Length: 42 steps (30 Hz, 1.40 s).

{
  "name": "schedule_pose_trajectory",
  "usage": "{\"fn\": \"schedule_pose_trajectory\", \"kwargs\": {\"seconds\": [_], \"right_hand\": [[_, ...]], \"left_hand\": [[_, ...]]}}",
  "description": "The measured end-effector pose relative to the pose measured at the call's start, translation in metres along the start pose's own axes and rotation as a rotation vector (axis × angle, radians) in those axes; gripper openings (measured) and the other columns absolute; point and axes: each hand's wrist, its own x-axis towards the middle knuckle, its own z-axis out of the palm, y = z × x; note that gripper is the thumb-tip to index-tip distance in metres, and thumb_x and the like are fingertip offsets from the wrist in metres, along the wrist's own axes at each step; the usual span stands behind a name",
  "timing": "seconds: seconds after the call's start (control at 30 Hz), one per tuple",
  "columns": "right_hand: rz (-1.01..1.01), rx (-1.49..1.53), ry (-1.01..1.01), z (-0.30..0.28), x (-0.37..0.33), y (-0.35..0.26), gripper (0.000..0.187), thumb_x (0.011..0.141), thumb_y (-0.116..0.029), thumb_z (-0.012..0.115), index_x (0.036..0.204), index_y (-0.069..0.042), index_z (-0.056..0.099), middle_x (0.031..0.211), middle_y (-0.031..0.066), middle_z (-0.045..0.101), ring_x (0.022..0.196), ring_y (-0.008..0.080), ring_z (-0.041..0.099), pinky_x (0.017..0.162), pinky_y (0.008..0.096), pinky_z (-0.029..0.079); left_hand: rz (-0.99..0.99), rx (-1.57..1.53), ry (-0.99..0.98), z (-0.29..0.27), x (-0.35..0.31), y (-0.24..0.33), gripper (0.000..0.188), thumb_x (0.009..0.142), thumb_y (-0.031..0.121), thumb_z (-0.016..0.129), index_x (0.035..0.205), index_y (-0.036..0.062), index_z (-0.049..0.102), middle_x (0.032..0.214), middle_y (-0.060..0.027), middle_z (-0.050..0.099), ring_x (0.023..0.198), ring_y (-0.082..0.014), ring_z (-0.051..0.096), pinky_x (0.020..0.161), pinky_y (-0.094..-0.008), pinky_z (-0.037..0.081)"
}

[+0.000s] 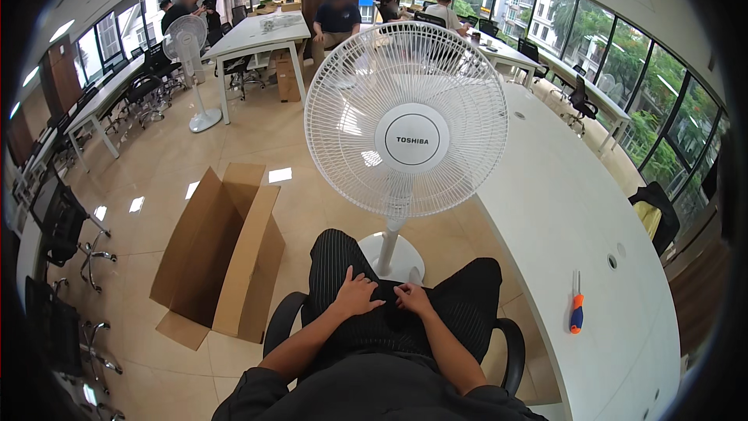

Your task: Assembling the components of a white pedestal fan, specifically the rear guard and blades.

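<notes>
My left hand (359, 295) rests over my lap, its fingers spread and holding nothing. Close beside it is my right hand (413, 298), fingers loosely bent and a little apart, with no object visible in it. Straight ahead stands a white pedestal fan (412, 140), upright on the floor, its round wire grille facing me. The fan's round base (407, 267) sits just beyond my knees and is partly hidden by my legs. Neither hand touches the fan.
An open cardboard box (261, 265) stands on the floor to my left. On the white table (545, 187) at my right lies an orange-and-blue screwdriver (576, 312). A second fan (195, 70), office chairs (66, 222) and several people are farther back.
</notes>
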Motion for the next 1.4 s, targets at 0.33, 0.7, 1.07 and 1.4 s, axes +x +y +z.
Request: {"fn": "schedule_pose_trajectory", "kwargs": {"seconds": [0.33, 0.7, 1.07, 1.4], "right_hand": [[0.001, -0.025, 0.002, -0.002, 0.001, -0.003, 0.042, 0.093, -0.033, 0.065, 0.113, 0.004, 0.063, 0.075, 0.0105, 0.069, 0.060, 0.0165, 0.067, 0.055, 0.0279, 0.052], [0.023, -0.016, 0.013, -0.001, -0.003, -0.006, 0.042, 0.091, -0.034, 0.066, 0.112, 0.003, 0.065, 0.075, 0.0112, 0.071, 0.061, 0.0176, 0.068, 0.061, 0.0297, 0.053], [-0.191, 0.132, -0.007, 0.009, 0.029, 0.045, 0.020, 0.094, -0.024, 0.065, 0.105, -0.007, 0.067, 0.066, -0.0005, 0.060, 0.051, 0.0093, 0.050, 0.046, 0.0269, 0.039], [-0.809, -0.368, 0.151, 0.027, 0.035, 0.003, 0.040, 0.092, -0.029, 0.060, 0.127, -0.010, 0.061, 0.129, 0.0156, 0.061, 0.120, 0.0312, 0.058, 0.101, 0.0445, 0.046]], "left_hand": [[-0.028, -0.004, -0.062, -0.005, 0.004, 0.001, 0.066, 0.085, 0.062, 0.057, 0.125, 0.0100, 0.064, 0.126, -0.0128, 0.063, 0.132, -0.0311, 0.048, 0.117, -0.0590, 0.012], [0.003, -0.014, -0.010, -0.001, 0.001, 0.001, 0.063, 0.086, 0.058, 0.059, 0.123, 0.0076, 0.064, 0.120, -0.0126, 0.065, 0.127, -0.0298, 0.050, 0.116, -0.0595, 0.012], [0.054, -0.105, 0.090, -0.020, 0.004, 0.008, 0.052, 0.082, 0.052, 0.066, 0.109, 0.0084, 0.069, 0.105, -0.0194, 0.066, 0.115, -0.0412, 0.055, 0.108, -0.0655, 0.023], [0.094, 0.013, 0.122, -0.027, -0.010, -0.009, 0.050, 0.084, 0.055, 0.064, 0.114, 0.0159, 0.069, 0.105, -0.0105, 0.069, 0.102, -0.0327, 0.062, 0.099, -0.0574, 0.038]]}}
